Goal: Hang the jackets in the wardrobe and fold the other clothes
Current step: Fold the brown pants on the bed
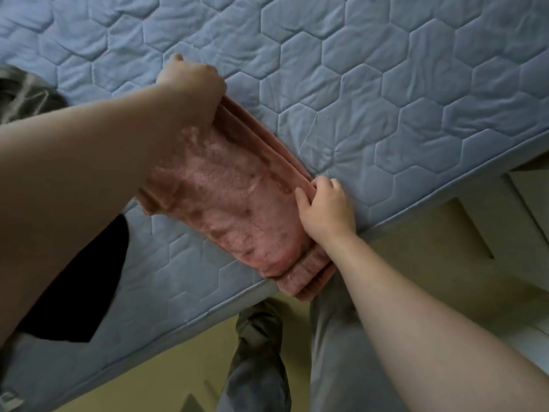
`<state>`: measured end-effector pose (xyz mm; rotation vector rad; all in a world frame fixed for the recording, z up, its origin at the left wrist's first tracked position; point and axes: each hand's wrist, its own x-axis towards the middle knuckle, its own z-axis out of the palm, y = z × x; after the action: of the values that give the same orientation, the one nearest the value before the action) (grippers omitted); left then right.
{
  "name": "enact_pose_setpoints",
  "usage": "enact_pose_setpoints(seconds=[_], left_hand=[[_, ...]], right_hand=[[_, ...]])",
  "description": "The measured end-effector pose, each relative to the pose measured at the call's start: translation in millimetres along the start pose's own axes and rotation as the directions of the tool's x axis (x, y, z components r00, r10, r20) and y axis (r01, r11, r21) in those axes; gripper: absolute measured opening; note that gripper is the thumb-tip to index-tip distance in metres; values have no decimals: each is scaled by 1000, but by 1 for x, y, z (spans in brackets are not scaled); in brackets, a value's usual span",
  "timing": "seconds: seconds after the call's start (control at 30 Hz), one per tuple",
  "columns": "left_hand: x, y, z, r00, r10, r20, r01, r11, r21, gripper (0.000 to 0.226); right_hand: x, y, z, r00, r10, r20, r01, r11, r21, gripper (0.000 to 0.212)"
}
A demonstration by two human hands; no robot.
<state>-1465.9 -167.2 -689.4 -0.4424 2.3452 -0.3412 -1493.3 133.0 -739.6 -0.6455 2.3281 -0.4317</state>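
Two hands worked on one pink fleecy garment (237,203) in the head view. It lay folded into a long, narrow stack on the blue quilted bed (386,84), running diagonally from the middle of the mattress to its near edge, where the ribbed end hung slightly over the side.

The left hand (190,78) was at the far end of the garment with its fingers curled round the folded layers, gripping them; the forearm crossed over part of the cloth. The right hand (326,209) sat at the garment's right-hand long edge, close to the mattress border, its thumb on top and its fingers tucked against the stacked folds, pinching them.

A dark, shiny piece of clothing (26,96) lay on the bed at the left edge of the picture, well apart from the pink one. A black cloth (83,292) showed beneath the left forearm. Below the mattress edge, the person's grey trouser legs (335,337) stood on a yellowish floor (416,263).
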Motion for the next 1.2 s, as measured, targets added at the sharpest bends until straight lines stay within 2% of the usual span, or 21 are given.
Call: enact_pose_setpoints(seconds=[0.2, 0.33, 0.47, 0.53, 0.7, 0.77, 0.83, 0.87, 0.93, 0.97, 1.03, 1.1, 1.13, 1.2], left_hand=[[28, -12, 0, 996, -86, 31, 90, 988, -125, 27], [32, -4, 13, 992, -126, -10, 120, 963, -240, 23], [25, 7, 27, 993, -85, -77, 61, 960, -273, 31], [19, 8, 35, 987, -100, -124, 66, 965, -253, 33], [7, 5, 36, 947, -261, -187, 203, 938, -283, 38], [-4, 13, 35, 917, -279, -286, 178, 926, -332, 40], [-21, 31, 36, 899, -250, -360, 96, 914, -395, 42], [-33, 44, 39, 895, -226, -386, 45, 904, -424, 43], [-60, 72, 50, 875, -181, -449, -60, 879, -473, 45], [-74, 85, 57, 857, -170, -486, -107, 865, -490, 46], [-96, 110, 72, 836, -143, -530, -182, 839, -513, 51], [-110, 133, 86, 872, -77, -483, -211, 832, -513, 62], [-113, 143, 92, 899, -41, -436, -205, 840, -502, 67], [-114, 158, 102, 932, -8, -361, -178, 859, -480, 72]], right_hand=[[-1, 6, 4, 1000, 7, 6, -8, 995, 97, 30], [3, 7, 7, 999, 35, -12, -35, 997, 63, 27], [8, 11, 11, 992, 121, 42, -121, 993, -4, 29], [10, 14, 12, 990, 140, 32, -138, 989, -51, 33], [4, 27, 8, 995, 101, 19, -98, 987, -124, 46], [-5, 38, 3, 992, 123, 2, -122, 987, -105, 52], [-17, 52, 1, 972, 237, 7, -237, 971, 30, 62], [-25, 58, 1, 946, 325, 18, -323, 929, 180, 67], [-46, 63, 6, 858, 513, 28, -457, 737, 497, 70], [-56, 61, 10, 802, 596, 29, -496, 639, 588, 73], [-74, 55, 22, 711, 692, 126, -557, 445, 701, 87], [-86, 49, 35, 678, 672, 297, -586, 250, 771, 106], [-89, 47, 40, 674, 648, 355, -601, 201, 774, 112], [-91, 47, 45, 667, 628, 400, -629, 187, 755, 115]])
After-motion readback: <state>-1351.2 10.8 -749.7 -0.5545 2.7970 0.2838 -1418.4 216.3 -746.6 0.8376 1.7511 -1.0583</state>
